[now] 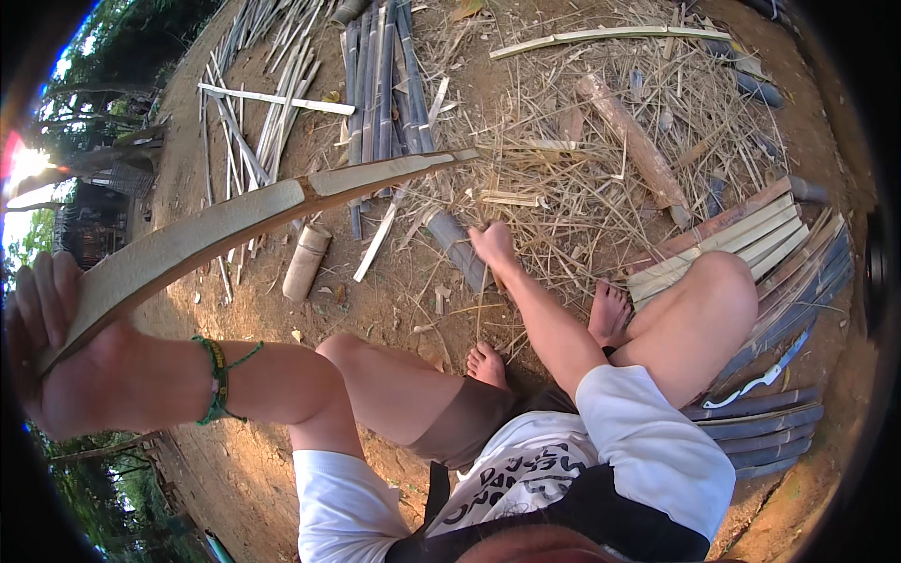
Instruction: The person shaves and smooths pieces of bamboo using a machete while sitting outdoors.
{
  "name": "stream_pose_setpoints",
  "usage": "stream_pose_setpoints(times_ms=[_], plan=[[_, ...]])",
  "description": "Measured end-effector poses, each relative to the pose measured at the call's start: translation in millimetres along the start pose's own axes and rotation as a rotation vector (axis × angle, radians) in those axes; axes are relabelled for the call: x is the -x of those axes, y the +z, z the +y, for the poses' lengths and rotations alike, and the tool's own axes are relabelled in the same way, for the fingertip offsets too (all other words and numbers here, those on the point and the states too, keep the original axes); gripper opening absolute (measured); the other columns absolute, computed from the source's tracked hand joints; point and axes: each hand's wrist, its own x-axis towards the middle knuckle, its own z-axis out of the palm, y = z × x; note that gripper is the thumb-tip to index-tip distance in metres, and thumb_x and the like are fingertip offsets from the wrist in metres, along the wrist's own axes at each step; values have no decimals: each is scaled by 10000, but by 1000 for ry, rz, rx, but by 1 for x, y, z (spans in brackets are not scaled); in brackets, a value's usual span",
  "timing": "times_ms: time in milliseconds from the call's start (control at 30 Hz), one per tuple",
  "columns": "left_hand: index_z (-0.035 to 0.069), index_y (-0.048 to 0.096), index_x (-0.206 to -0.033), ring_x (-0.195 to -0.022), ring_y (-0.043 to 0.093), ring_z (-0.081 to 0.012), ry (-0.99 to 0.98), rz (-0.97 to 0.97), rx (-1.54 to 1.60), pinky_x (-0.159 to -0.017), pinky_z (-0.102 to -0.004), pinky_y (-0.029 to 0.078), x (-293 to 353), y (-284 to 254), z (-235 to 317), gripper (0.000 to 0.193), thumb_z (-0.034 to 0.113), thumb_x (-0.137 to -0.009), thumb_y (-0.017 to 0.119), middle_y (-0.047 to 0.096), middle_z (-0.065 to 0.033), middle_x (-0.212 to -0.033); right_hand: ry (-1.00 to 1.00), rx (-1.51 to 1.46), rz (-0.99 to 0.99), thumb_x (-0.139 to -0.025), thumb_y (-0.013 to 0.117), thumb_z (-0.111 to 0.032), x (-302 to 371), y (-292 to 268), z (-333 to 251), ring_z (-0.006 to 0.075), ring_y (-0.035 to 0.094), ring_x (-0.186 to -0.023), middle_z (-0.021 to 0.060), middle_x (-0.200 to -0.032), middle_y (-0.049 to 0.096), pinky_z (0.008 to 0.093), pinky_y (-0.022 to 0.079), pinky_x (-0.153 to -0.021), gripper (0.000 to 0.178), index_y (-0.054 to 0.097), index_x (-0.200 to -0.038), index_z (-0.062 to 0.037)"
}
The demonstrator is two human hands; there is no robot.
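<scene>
Head view: the left hand point(66, 347), raised close to the camera at the left, wraps its fingers around the near end of a long split bamboo piece point(202, 235), closed firmly on its edges. The piece slants up and across, held clear of the ground, its narrow tip above the right hand point(493, 246). There the fingers are curled in toward the palm; whether they pinch a thin shaving cannot be told. That hand is just beside a grey bamboo section point(453, 242), contact unclear. A green braided band point(221, 380) circles the left wrist.

Below lie the person's bent legs point(694, 305) and bare feet point(488, 366) on brown, bare earth point(375, 310). By the right knee are pale split slats point(727, 246) and, lower, a white-handled tool point(768, 377) beside a stack of dark slats point(760, 432). A short tan bamboo tube point(307, 263) lies left of the grey section.

Farther out, a heap of straw-coloured shavings point(554, 103) spreads around a thick brown log point(633, 141). Left of it rest dark bamboo poles point(380, 84), then scattered pale strips point(282, 122). Trees point(113, 56) and bright daylight fill the far left edge.
</scene>
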Motion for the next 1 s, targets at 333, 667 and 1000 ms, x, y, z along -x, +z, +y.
stream_pose_setpoints(times_ms=[333, 667, 1000], plan=[[165, 330, -621, -490, 297, -91, -18, 2, -17, -473, -254, 263, 36, 22, 3, 279, 97, -804, 530, 317, 11, -581, -357, 100, 195, -775, 685, -267, 15, 4, -7, 364, 670, -642, 216, -611, 625, 460, 489, -623, 315, 664, -712, 41], [127, 394, -769, -541, 370, -90, 166, 203, 58, -502, -224, 332, 78, -4, 15, 656, 772, -874, 458, 375, -4, -676, 457, -296, -267, -914, 663, -376, 5, -39, 51, 205, 629, -550, 83, -658, 602, 353, 543, -498, 392, 587, -987, 1], [147, 362, -657, -616, 338, -135, 220, 141, -163, -545, -257, 287, 55, -37, 1, 722, 857, -755, 443, 336, 10, -681, 85, -201, -34, -936, 547, -580, 70, -27, -24, 190, 528, -434, 57, -498, 503, 362, 403, -454, 623, 538, -634, -35]])
